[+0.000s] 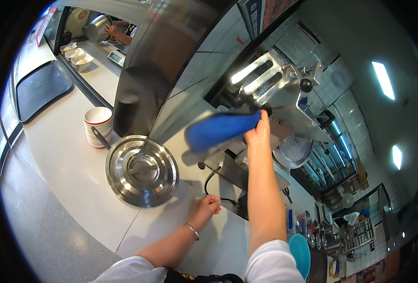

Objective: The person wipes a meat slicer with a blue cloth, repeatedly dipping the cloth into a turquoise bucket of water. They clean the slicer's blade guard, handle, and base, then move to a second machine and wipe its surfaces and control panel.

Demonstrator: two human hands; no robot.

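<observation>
My right hand reaches up and forward, gripping one end of a blue cloth-like item. Motion blur hides its exact kind. Close beyond that hand is a metal slicing machine with a slotted plate and black knobs. Lower down, my left hand hovers over or rests on the white counter, its fingers curled together with nothing visible in them. A black power cord runs just past its fingertips. To its left sits a round stainless steel pot with a lid; a dark handle sticks out at its rim.
Stacked striped cups stand behind the pot. A black tray lies at the far left. Past the divider, another person's hand tips a metal pot near white bowls and a scale. A turquoise basin is at right.
</observation>
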